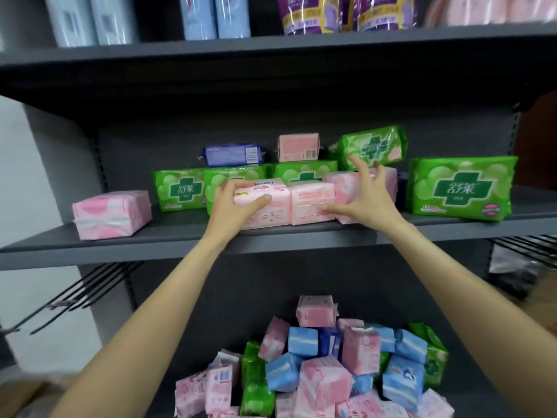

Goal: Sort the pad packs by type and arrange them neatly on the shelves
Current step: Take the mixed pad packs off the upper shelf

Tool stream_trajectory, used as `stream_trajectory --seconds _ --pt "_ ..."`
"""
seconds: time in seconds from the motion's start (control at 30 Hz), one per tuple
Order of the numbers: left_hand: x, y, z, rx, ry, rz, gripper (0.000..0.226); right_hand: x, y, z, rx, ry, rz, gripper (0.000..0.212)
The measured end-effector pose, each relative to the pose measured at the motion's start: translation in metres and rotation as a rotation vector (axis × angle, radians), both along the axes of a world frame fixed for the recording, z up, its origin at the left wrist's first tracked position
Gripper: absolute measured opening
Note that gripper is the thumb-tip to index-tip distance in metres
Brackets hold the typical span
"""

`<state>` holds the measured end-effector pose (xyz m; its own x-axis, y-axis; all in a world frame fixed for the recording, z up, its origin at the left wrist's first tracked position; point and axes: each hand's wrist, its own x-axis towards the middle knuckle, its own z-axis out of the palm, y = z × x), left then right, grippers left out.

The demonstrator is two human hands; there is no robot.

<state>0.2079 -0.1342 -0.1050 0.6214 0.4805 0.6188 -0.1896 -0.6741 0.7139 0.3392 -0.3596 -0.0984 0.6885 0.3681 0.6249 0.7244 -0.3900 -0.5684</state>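
Lining up pink packs on the middle shelf [180, 236]
Left hand [232, 203] grips pink pack [265, 203]; right hand [361, 197] spread wide, touching neighbouring packs [312, 202]; next, likely closing gaps.

Far below and left of the left hand [238, 203], a black wire rack [75, 294] juts out beside a white wall [12, 164]. Another wire rack [524, 245] sits below and right of the right hand [364, 194], with a crumpled plastic bag [509, 260] just under it. High above both hands stand tall pale blue packs [90, 19] and, further right, purple packs [304, 13]. A brown panel [539, 128] lies up and right of the right hand.
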Motion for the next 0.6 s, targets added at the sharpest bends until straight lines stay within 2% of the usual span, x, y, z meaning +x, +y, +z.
stream_trajectory --seconds 0.07,0.13,0.3,0.47,0.6 --pt "0.006 -0.002 -0.001 -0.069 0.014 -0.010 0.076 0.003 0.000 -0.003 0.075 0.043 -0.015 0.124" --pt "0.011 -0.004 -0.001 -0.093 0.015 -0.024 0.093 0.005 0.000 -0.007 0.125 0.023 0.010 0.125" --pt "0.009 -0.013 0.001 -0.080 -0.127 -0.063 0.084 0.000 -0.008 -0.014 0.285 -0.084 0.060 0.110" --pt "0.002 -0.035 -0.006 -0.071 -0.293 -0.204 0.090 -0.026 -0.035 -0.027 0.518 -0.136 0.091 0.106" --pt "-0.008 -0.069 -0.013 -0.025 -0.380 -0.326 0.089 -0.050 -0.070 -0.048 0.624 -0.185 0.033 0.100"
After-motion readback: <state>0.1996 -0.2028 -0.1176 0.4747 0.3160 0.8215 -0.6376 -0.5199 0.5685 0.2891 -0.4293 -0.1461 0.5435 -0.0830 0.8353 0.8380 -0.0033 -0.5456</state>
